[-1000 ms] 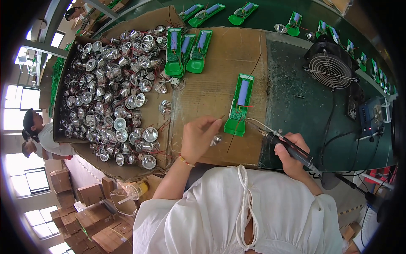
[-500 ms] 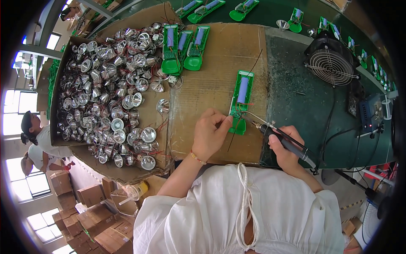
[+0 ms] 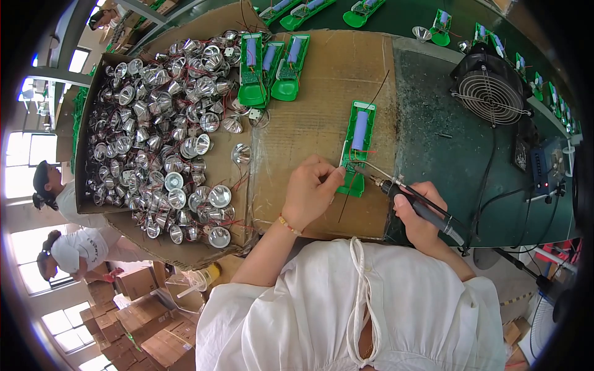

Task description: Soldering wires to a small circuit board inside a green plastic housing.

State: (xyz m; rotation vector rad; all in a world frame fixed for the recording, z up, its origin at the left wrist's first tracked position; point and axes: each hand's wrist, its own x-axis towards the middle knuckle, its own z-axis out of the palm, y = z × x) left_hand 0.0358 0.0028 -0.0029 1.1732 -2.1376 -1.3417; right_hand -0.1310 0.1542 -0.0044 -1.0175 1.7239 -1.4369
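A green plastic casing (image 3: 353,187) lies on the cardboard sheet in front of me, with a purple cylindrical battery (image 3: 359,131) in its upper half. Thin red and dark wires run about the circuit board below the battery. My left hand (image 3: 313,189) is closed in a pinch at the board's left edge; what sits between the fingertips is too small to make out. Wrapped in my right hand (image 3: 422,213) is a black-handled soldering iron (image 3: 418,209) with a thin metal feed tube. Its tip points at the board from the right.
On the left a cardboard box (image 3: 93,207) holds many shiny reflector cups (image 3: 174,180) with red wires. Several similar green casings (image 3: 286,88) lie beyond. At the right stand a black fan (image 3: 490,98) and a blue control unit (image 3: 543,168). Co-workers (image 3: 80,250) are at far left.
Both hands keep nearly the same place at the board, the iron still beside it. The whole view has shifted slightly. A co-worker at far left has moved further into view.
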